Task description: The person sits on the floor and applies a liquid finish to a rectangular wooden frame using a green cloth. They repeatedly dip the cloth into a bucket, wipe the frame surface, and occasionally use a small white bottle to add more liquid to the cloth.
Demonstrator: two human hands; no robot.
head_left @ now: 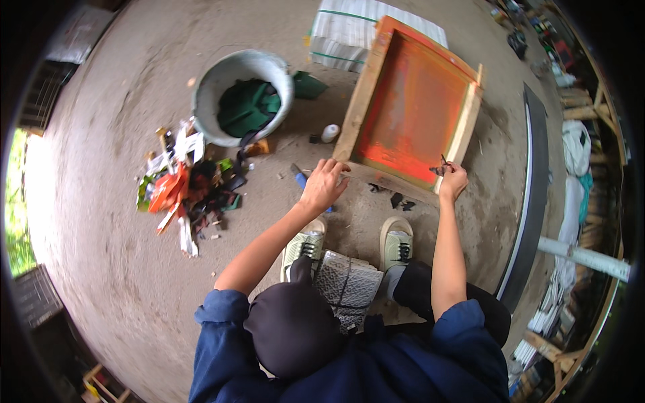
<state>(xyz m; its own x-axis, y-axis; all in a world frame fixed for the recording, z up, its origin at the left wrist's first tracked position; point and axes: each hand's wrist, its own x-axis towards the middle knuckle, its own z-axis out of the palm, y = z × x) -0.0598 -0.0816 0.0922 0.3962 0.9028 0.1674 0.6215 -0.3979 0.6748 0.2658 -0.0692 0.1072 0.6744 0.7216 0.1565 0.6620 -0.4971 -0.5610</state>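
Evidently, I'm having the right hand [453, 182] pinch a scrap [440, 169] at the near right corner of the frame [364, 91], ahead of the shoes [398, 246]; the left hand [324, 187] is sitting loose, unclenched, by its left corner. I'm expecting a light scrap, stiff frame, delicate mesh [413, 97]: I'm favouring the rails [465, 124].

Bright light [39, 221] washes the left of a grey-brown floor [111, 201], cluttered wooden shelving [580, 113] opposite.

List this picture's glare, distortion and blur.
Head view: glare washes out the left edge of the floor; head view: the dark strip on the right bows through the fisheye, with black corners around; head view: the scrap pile looks slightly smeared; head view: left hand and right hand are well lit.
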